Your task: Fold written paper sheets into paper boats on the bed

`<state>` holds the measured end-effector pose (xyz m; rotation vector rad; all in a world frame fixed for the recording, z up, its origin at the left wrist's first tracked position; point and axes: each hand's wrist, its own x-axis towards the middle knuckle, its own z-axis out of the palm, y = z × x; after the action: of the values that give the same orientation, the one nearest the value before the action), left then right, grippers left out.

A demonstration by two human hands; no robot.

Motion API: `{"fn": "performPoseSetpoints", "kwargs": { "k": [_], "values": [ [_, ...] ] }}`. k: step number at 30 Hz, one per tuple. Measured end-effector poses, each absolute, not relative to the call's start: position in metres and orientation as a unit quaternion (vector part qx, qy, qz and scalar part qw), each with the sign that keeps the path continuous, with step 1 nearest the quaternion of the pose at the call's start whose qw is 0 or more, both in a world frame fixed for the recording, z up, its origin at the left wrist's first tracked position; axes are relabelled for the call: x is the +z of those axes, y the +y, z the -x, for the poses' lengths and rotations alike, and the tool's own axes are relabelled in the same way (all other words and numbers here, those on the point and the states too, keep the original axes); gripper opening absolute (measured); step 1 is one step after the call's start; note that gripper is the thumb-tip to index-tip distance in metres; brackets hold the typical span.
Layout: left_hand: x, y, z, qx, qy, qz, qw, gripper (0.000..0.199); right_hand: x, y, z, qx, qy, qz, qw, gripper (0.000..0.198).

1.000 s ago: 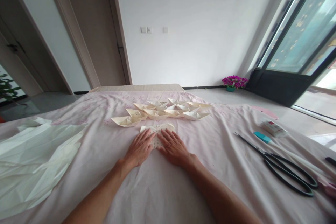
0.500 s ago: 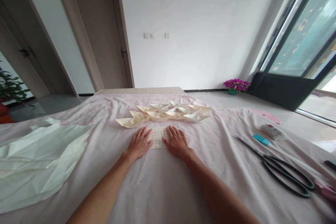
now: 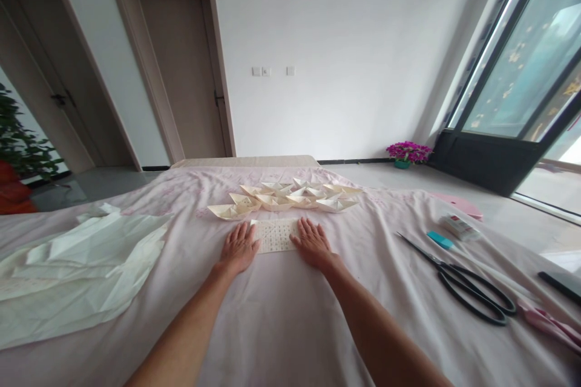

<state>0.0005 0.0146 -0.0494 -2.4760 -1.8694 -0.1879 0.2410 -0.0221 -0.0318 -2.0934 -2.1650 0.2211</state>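
Observation:
A small cream sheet of paper (image 3: 275, 237) with printed characters lies flat on the pink cloth in front of me. At its left edge rests my left hand (image 3: 239, 247), palm down with fingers stretched out. My right hand (image 3: 314, 244) lies the same way over the right edge, its thumb on the paper. Just beyond the sheet, several folded paper boats (image 3: 275, 201) stand close together in rows, cream and white. Parts of the sheet's sides are hidden under my fingers.
Crumpled pale paper (image 3: 82, 272) spreads on the left. To the right lie black-handled scissors (image 3: 472, 290), a blue eraser (image 3: 440, 240), a small white box (image 3: 459, 227) and a dark flat object (image 3: 560, 286). A pink flower pot (image 3: 408, 154) stands on the floor beyond.
My hands have moved slightly apart, so more of the printed sheet shows between them. The camera has tilted up a little, bringing more of the wall frame into view.

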Motion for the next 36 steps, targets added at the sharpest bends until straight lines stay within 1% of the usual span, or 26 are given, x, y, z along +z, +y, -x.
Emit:
{"fn": "performPoseSetpoints", "kwargs": {
  "k": [2, 5, 7, 9, 11, 12, 13, 16, 19, 22, 25, 27, 31, 33, 34, 36],
  "values": [
    [-0.049, 0.01, 0.002, -0.059, -0.608, 0.791, 0.017, 0.06, -0.029, -0.031, -0.246, 0.07, -0.728, 0.677, 0.075, 0.074],
    [-0.05, 0.004, 0.007, -0.06, -0.614, 0.787, 0.018, 0.06, -0.024, -0.044, -0.249, 0.054, -0.766, 0.629, 0.124, 0.075],
    [-0.05, 0.0, 0.009, -0.064, -0.616, 0.785, 0.021, 0.059, -0.021, -0.051, -0.249, 0.033, -0.792, 0.588, 0.162, 0.069],
    [-0.051, -0.004, 0.012, -0.068, -0.616, 0.784, 0.026, 0.059, -0.016, -0.057, -0.246, 0.01, -0.809, 0.56, 0.179, 0.056],
    [-0.052, -0.007, 0.014, -0.077, -0.613, 0.786, 0.029, 0.059, -0.012, -0.061, -0.243, -0.009, -0.815, 0.557, 0.162, 0.038],
    [-0.052, -0.009, 0.015, -0.084, -0.61, 0.787, 0.027, 0.06, -0.01, -0.062, -0.241, -0.016, -0.814, 0.562, 0.147, 0.032],
    [-0.052, -0.01, 0.016, -0.094, -0.607, 0.789, 0.024, 0.06, -0.009, -0.063, -0.239, -0.022, -0.811, 0.569, 0.134, 0.03],
    [-0.052, -0.013, 0.019, -0.155, -0.595, 0.789, 0.009, 0.057, -0.004, -0.063, -0.235, -0.031, -0.805, 0.581, 0.113, 0.031],
    [-0.051, -0.014, 0.022, -0.231, -0.578, 0.782, 0.009, 0.049, -0.001, -0.062, -0.236, -0.029, -0.813, 0.574, 0.091, 0.027],
    [-0.048, -0.016, 0.023, -0.266, -0.575, 0.774, 0.015, 0.037, 0.002, -0.063, -0.24, -0.013, -0.828, 0.556, 0.067, 0.023],
    [-0.042, -0.022, 0.022, -0.294, -0.56, 0.774, 0.017, 0.022, 0.005, -0.065, -0.24, 0.001, -0.826, 0.56, 0.066, 0.031],
    [-0.037, -0.029, 0.021, -0.309, -0.539, 0.783, 0.013, 0.017, 0.008, -0.067, -0.235, 0.01, -0.811, 0.579, 0.081, 0.035],
    [-0.031, -0.045, 0.02, -0.328, -0.482, 0.812, -0.004, 0.023, 0.014, -0.068, -0.212, 0.056, -0.759, 0.632, 0.144, 0.031],
    [-0.031, -0.051, 0.018, -0.357, -0.441, 0.821, -0.057, 0.024, 0.018, -0.066, -0.199, 0.094, -0.726, 0.653, 0.193, 0.03],
    [-0.032, -0.053, 0.017, -0.38, -0.421, 0.818, -0.097, 0.031, 0.02, -0.064, -0.193, 0.118, -0.711, 0.658, 0.218, 0.03],
    [-0.033, -0.058, 0.011, -0.435, -0.386, 0.792, -0.186, 0.057, 0.024, -0.06, -0.183, 0.178, -0.685, 0.654, 0.269, 0.032]
  ]
}}
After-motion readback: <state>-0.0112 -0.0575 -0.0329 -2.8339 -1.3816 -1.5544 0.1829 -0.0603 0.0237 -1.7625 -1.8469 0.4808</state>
